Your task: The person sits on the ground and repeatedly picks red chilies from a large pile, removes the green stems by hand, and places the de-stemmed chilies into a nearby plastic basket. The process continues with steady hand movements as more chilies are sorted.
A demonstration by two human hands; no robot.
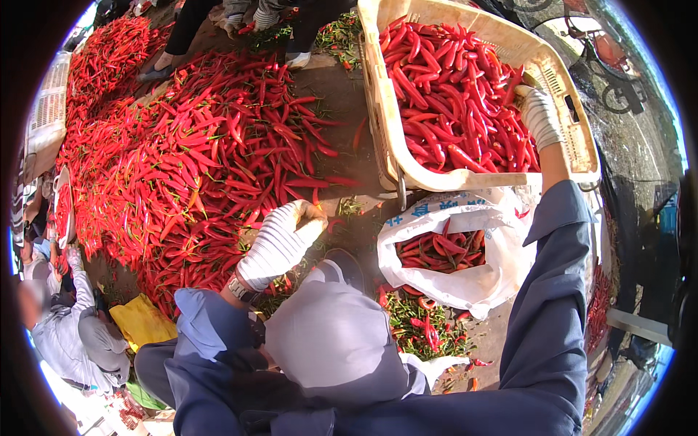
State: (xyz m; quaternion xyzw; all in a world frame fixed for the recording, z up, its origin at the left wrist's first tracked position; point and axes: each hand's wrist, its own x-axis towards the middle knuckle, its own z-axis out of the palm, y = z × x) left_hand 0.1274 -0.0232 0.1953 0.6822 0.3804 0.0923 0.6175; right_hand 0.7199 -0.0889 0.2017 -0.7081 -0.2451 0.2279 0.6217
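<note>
My left hand, in a white striped glove with a yellowish coated palm, is raised beside the right edge of a large heap of red chili peppers. Its fingers curl in toward the thumb; whatever they may hold does not show. Over the right side of a cream plastic crate reaches my right hand, gloved the same way. A red chili pepper stands at its closed fingertips, seemingly gripped. More red chili peppers fill the crate.
Below the crate sits an open white woven sack with darker red peppers inside. Green stems and pepper scraps litter the ground near my knees. Another person sits at left; a co-worker's gloved hands show at the top.
</note>
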